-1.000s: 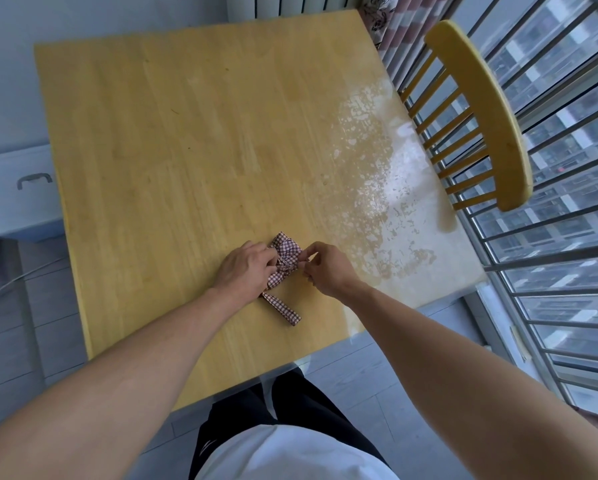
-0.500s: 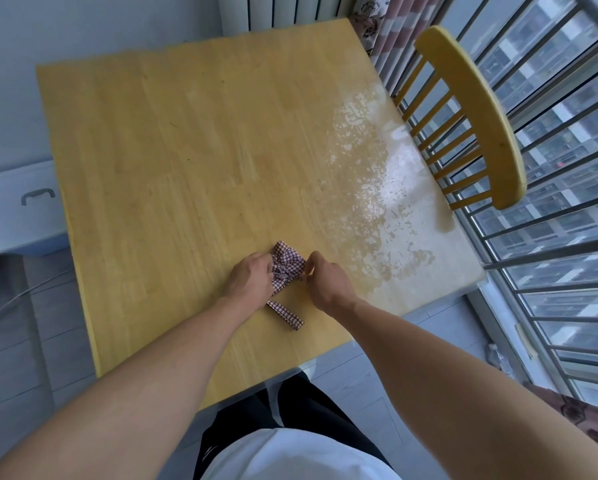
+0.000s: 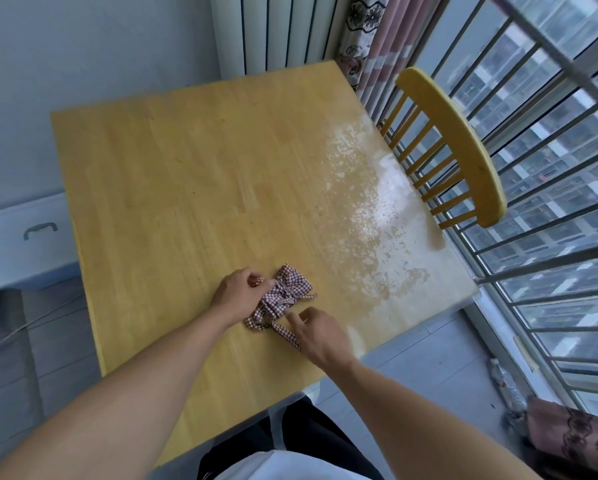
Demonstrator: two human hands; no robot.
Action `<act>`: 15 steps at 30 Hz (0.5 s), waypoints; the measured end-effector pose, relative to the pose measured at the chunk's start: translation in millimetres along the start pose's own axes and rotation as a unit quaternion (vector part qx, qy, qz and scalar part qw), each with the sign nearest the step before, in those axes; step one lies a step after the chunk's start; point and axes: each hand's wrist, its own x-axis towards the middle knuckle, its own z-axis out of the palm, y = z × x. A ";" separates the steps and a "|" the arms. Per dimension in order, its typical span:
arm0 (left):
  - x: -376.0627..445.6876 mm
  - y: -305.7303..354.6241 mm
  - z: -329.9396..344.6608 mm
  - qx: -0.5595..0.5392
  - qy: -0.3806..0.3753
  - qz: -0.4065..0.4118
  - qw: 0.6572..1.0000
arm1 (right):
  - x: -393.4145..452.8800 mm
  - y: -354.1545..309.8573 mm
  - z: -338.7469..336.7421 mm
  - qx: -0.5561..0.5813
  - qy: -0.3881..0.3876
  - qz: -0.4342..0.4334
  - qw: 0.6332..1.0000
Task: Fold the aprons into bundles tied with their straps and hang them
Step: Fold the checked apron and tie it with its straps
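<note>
Apron bundle (image 3: 288, 295) near table (image 3: 186, 188) front edge.

We find no legible text, label, brand, number or sign anywhere in this view.

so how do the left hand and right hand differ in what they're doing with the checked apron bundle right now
The left hand has its fingers curled onto the left side of the checked apron bundle, pinning it; the right hand only reaches toward it, index finger extended. The left hand sits at the bundle's left edge, farther up the table; the right hand sits nearer the person, over the loose strap. Both hover low over the table's near edge.
</note>
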 end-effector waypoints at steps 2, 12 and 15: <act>2.2 2.4 1.2 -0.002 -0.042 -0.015 0.999 | -2.7 -0.4 10.7 -0.077 -0.026 -0.066 0.995; 4.5 34.9 -6.9 -0.128 -0.162 -0.031 0.978 | -17.6 -5.5 -9.1 0.128 0.040 -0.128 0.983; 11.8 68.1 -9.4 -0.225 -0.162 0.012 0.961 | -24.4 -16.5 -30.4 0.262 0.105 -0.075 0.956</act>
